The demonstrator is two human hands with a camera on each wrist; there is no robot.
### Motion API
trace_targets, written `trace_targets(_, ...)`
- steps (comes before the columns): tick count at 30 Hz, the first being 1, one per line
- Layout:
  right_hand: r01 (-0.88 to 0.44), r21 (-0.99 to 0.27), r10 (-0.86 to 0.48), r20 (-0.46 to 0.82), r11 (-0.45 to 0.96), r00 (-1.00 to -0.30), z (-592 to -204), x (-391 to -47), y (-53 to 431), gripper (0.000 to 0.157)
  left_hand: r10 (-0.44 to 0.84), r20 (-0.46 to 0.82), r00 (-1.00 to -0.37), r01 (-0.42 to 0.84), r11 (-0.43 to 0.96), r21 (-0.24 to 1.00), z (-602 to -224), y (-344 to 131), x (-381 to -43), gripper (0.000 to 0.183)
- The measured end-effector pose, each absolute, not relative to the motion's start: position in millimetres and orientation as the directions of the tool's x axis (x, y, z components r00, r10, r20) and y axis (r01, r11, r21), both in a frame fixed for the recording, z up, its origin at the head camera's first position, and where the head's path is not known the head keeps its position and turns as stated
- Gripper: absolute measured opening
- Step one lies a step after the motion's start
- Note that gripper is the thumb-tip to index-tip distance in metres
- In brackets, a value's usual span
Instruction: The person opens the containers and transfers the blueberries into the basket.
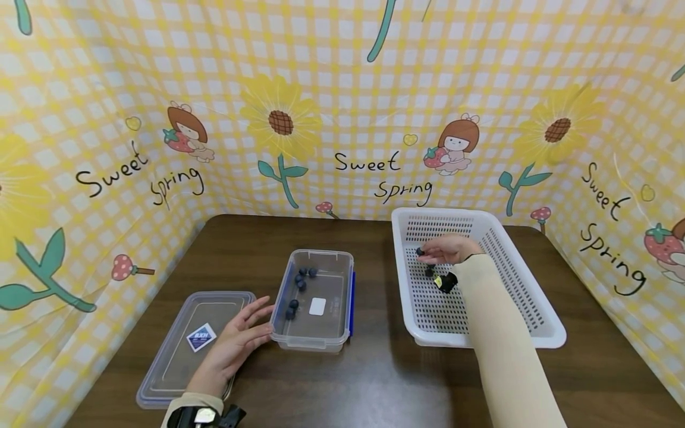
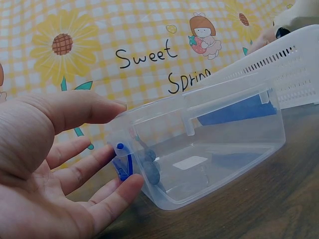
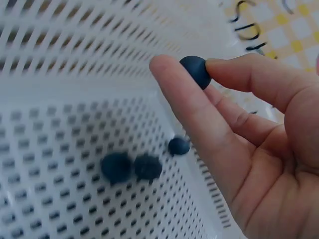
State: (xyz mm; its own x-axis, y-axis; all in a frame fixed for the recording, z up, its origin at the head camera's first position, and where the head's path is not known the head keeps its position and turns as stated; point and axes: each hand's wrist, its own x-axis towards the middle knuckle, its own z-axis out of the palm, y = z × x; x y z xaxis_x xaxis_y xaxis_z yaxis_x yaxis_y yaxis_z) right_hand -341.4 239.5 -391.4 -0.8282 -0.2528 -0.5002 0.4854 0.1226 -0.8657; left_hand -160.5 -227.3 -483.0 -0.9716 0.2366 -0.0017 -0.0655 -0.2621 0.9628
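My right hand [image 1: 452,248] is over the white slotted basket [image 1: 439,339] and pinches one blueberry [image 3: 197,70] between thumb and finger. Below it, three dark blueberries [image 3: 148,167] lie on the basket floor in the right wrist view. My left hand [image 1: 241,342] is at the left side of a clear plastic container [image 1: 332,326], its fingers extended. In the left wrist view its thumb lies at the rim and fingertips touch the wall by a blue clip [image 2: 122,162]. Several blueberries [image 1: 302,285] sit along the container's left side.
A clear lid [image 1: 166,362] with a blue-and-white label lies on the dark wooden table [image 1: 374,380], left of the container and partly behind my left hand. The basket stands to the container's right. A yellow checked cloth [image 1: 342,107] rises behind the table and along both sides.
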Motion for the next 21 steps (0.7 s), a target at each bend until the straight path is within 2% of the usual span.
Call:
trace_targets(7, 0.539, -0.803, -0.215, -0.590, 0.252, -0.778, -394.7, -341.3, 240.9, 0.024, 0.224, -0.015, -0.975, -0.074, -0.259, 0.963, -481.9, -226.3, -159.7, 0.055)
trace_targets(11, 0.537, -0.793, -0.196, -0.598, 0.288, -0.777, -399.7, -342.5, 241.3, 0.017, 0.219, -0.022, -0.975, -0.079, -0.254, 0.964, -481.1, -225.6, -159.5, 0.055)
trace_targets(14, 0.533, -0.797, -0.192, -0.592, 0.286, -0.782, -401.9, -342.9, 242.1, 0.017, 0.222, -0.019, -0.975, -0.077, -0.254, 0.964, -481.5, -225.8, -159.7, 0.056)
trace_targets(21, 0.512, -0.832, -0.249, -0.553, 0.212, -0.795, -387.5, -343.9, 237.7, 0.036, 0.228, -0.018, -0.973, -0.078, -0.253, 0.964, -481.5, -226.9, -160.5, 0.058)
